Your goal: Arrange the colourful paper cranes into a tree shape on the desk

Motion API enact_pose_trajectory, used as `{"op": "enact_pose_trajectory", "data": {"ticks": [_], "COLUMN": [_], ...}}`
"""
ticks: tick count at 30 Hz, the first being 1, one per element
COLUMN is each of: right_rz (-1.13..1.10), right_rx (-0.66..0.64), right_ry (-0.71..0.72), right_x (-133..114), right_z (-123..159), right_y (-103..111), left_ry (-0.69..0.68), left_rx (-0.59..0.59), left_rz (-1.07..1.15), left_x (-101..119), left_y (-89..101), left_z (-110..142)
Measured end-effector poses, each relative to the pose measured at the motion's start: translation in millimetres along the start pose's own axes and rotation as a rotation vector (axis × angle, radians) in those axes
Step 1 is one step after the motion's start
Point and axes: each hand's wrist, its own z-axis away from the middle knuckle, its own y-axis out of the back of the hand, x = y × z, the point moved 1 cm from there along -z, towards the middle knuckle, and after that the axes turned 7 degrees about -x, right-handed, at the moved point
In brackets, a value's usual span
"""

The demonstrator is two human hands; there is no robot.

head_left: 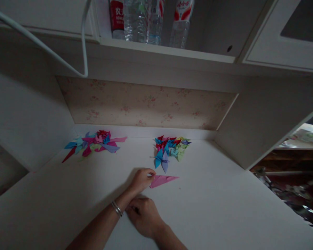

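Observation:
A pink piece of folded paper (162, 180), a long pointed triangle, lies on the white tabletop (224, 201) with its tip to the right. My left hand (143, 180), with a silver bangle on its wrist, pinches the wide left end of this paper between thumb and fingers. Close in front of it, my right hand (147, 217) rests on the table with curled fingers beside my left wrist. I see nothing in the right hand, though its palm side is partly hidden. Beyond the paper lies a cluster of colourful folded paper shapes (165, 152).
Another heap of coloured folded papers (97, 142) lies at the back left. Overhead, a shelf (167, 50) holds plastic bottles (182, 24), and a white cable (85, 45) hangs down. Side panels (266, 121) enclose the desk, with a floral-patterned back wall (148, 106).

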Motion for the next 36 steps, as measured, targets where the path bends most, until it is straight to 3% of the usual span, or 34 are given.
{"op": "enact_pose_trajectory", "data": {"ticks": [8, 14, 18, 23, 28, 32, 36], "right_rz": [-0.004, -0.099, -0.122, -0.100, -0.153, -0.247, -0.101], "right_rx": [-0.015, -0.009, 0.010, -0.009, -0.061, -0.250, -0.248], "right_ry": [-0.013, 0.018, -0.003, -0.028, -0.114, -0.181, -0.180], "right_x": [-2, -3, -2, -4, -5, 0, 11], "right_z": [0, 0, -1, -1, -5, -37, -112], "right_y": [3, 6, 7, 6, 3, 12, 36], "left_ry": [0.042, 0.168, 0.223, 0.203, 0.301, 0.284, 0.269], "left_rx": [0.005, 0.003, 0.060, 0.261, 0.341, 0.315, 0.261], "left_rz": [0.078, 0.202, 0.257, 0.278, 0.289, 0.273, 0.255], "left_x": [7, 13, 13, -9, -37, -42, -44], "left_y": [2.6, 11.6, 42.1, 92.1, 114.8, 116.2, 115.7], "left_z": [3, 8, 29, 72, 94, 90, 86]}}
